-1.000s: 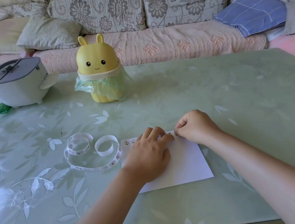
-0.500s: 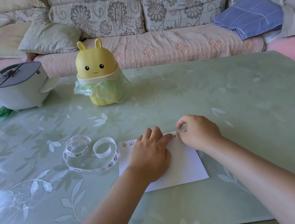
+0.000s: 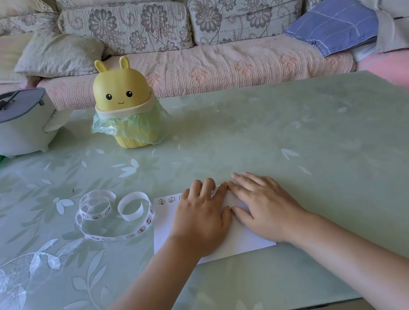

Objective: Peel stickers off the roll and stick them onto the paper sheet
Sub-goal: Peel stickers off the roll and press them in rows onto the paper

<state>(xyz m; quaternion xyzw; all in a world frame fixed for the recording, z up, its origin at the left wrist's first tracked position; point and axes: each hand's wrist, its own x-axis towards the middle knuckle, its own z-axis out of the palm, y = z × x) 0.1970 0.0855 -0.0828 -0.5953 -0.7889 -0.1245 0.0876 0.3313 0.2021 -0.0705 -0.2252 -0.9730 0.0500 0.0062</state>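
Resting palm down on the paper sheet (image 3: 164, 226), both hands lie flat with the fingers straight and slightly spread, pinching nothing. The left hand (image 3: 202, 219) covers the middle of the sheet, its fingertips reaching the far edge. The right hand (image 3: 264, 209) lies over the sheet's right part, its fingers angled toward the far left. The two index fingertips come together near the far edge, touching or almost touching, and the thumbs lie just beside each other lower down.

The white sheet lies on the green worktop (image 3: 312, 136), near the front edge, with its near right corner showing beyond the right wrist. Along its far edge, left of the left hand, two small cartoon stickers (image 3: 166, 200) sit in a row; more of the row is partly hidden under the fingers.

The sticker roll (image 3: 96, 209) lies unwound in loose coils on the worktop just left of the sheet. Its printed strip curls round to end beside the sheet's far left corner.

Farther back stands a yellow rabbit-shaped bin (image 3: 123, 98) lined with a green plastic bag. A grey lidded container (image 3: 15, 131) stands to its left. Behind the worktop runs a floral sofa (image 3: 213, 68) with a pale cushion (image 3: 57, 54) and a folded blue cloth (image 3: 331, 23) on it.
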